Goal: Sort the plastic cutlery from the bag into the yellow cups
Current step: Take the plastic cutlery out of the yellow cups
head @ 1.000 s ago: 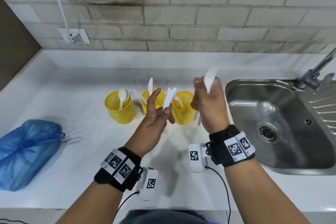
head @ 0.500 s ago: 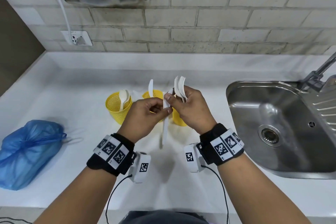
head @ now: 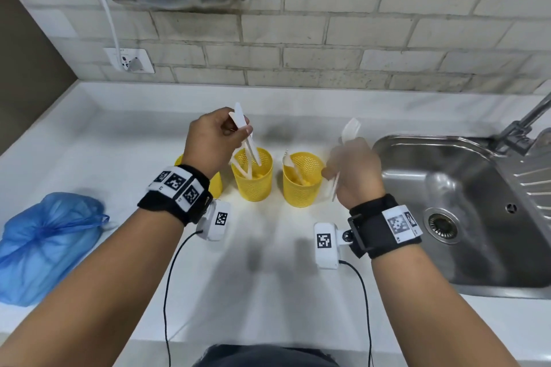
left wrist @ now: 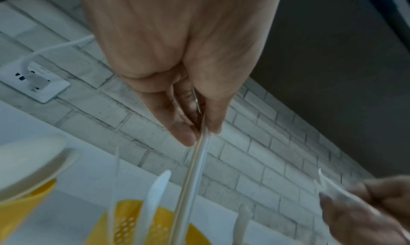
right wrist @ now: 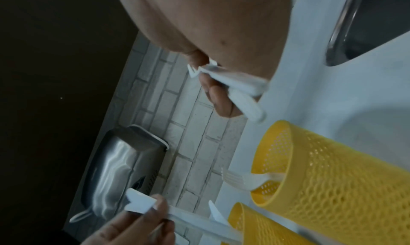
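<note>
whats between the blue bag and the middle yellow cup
The left yellow mesh cup, mostly hidden behind the left wrist; otherwise bare white counter, seen in the head view.

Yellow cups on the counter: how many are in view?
3, in a row beside the sink. Right cup nearest the sink, middle cup below the knife-holding left hand, left cup mostly hidden behind that wrist.

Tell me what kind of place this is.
Most likely a kitchen or pantry counter. A steel sink with a tap is set into a white counter against a tiled wall, and yellow cups holding plastic cutlery stand on it.
</note>
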The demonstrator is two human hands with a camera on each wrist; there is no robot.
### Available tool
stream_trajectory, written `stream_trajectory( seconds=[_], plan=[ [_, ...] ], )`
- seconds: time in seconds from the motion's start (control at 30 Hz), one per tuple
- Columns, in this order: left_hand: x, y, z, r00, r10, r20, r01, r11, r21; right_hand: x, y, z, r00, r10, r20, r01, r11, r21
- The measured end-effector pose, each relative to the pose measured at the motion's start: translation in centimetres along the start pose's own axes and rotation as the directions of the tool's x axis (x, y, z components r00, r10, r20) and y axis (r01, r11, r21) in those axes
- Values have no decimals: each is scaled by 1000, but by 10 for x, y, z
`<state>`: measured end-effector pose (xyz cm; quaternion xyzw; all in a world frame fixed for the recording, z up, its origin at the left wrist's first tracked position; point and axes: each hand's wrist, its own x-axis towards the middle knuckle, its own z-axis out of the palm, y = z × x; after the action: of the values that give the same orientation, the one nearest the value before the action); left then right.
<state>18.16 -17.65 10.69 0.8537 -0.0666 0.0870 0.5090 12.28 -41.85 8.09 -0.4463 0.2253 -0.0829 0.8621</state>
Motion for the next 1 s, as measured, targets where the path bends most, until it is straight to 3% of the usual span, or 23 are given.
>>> stream_trajectory(
  seconds=[0.17, 0.23, 0.37, 0.47, 0.57, 0.8, 1.0],
  plan=[
    [9, -18, 19, 998, 34, 58, -50, 953, 300, 12, -4, 6, 965, -222, -139, 234, 969, 79],
    [10, -22, 25, 995, 26, 93, -59, 929, 366, 16, -2, 10, 953, -276, -123, 286, 955, 72],
    [7, -27, 35, 989, -26, 147, -40, 903, 428, 21, 11, 18, 929, -371, 2, 369, 924, -97],
    [5, -30, 43, 984, -62, 167, -21, 891, 453, 22, 23, 19, 929, -355, 108, 370, 907, -202],
    [2, -34, 48, 990, -84, 113, 29, 907, 421, 26, 34, 17, 943, -288, 167, 330, 879, -344],
    [-27, -29, 50, 991, 99, -89, -62, 936, 348, 26, 40, 11, 969, -184, 164, 242, 829, -504],
    [-51, -44, 55, 982, 58, 182, -146, 845, 515, 26, 41, 11, 967, -181, 180, 253, 769, -588]
  ],
)
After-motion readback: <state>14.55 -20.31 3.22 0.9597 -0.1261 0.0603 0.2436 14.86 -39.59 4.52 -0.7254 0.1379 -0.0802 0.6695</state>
